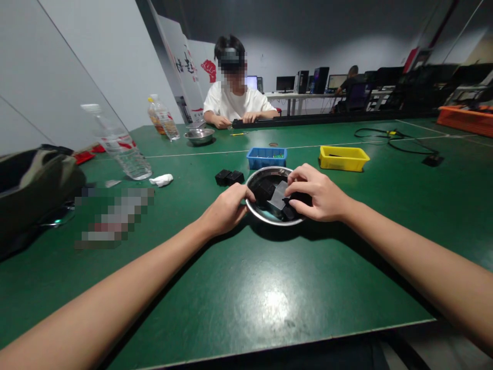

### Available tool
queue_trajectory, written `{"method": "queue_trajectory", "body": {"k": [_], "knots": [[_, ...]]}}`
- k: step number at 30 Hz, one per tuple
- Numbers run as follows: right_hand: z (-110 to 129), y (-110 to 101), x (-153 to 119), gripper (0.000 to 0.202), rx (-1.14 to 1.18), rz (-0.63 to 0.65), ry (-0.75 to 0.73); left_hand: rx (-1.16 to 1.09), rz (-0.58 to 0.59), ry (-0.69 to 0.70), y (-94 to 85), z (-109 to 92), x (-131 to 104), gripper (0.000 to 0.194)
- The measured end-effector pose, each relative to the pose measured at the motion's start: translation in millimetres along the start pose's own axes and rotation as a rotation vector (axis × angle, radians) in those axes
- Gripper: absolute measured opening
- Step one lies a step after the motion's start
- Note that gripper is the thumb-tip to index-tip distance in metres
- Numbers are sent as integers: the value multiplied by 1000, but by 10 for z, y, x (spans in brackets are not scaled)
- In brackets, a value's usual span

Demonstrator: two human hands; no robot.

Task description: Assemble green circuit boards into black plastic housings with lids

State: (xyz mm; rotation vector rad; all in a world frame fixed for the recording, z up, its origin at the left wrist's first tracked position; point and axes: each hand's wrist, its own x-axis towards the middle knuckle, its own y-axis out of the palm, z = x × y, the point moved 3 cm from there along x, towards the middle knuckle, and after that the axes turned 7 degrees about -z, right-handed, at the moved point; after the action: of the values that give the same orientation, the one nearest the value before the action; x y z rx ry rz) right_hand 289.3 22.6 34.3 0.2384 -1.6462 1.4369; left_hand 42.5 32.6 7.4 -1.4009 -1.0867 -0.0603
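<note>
At the centre of the frame, the left hand (229,208) pinches the near-left rim of a metal bowl (279,223), thumb over the edge. The right hand (318,192) reaches in from the right, thumb and fingers drawn narrow by a clear piece (277,199) and black pieces (265,189) — whether it grips one, I cannot tell. The step looks like sorting through the bowl; lifting a piece would call for a firm pinch and a steady rim. The right hand hides part of the contents, and the dark shapes merge. Beyond sit black blocks (229,178), left of centre, then a blue tray (266,163) and, to the right, a yellow tray (342,164) — its contents mostly hidden.
</note>
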Motion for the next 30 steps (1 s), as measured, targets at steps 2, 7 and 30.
{"method": "queue_trajectory", "body": {"k": [2, 7, 30], "knots": [[-23, 2, 4, 18, -43, 10, 53, 7, -31, 30, -20, 22, 0, 19], [-70, 2, 5, 20, -63, -23, 181, 34, -56, 29, -34, 57, 3, 19], [-167, 170, -115, 37, 374, -298, 455, 360, -346, -839, -557, 1033, -154, 15]]}}
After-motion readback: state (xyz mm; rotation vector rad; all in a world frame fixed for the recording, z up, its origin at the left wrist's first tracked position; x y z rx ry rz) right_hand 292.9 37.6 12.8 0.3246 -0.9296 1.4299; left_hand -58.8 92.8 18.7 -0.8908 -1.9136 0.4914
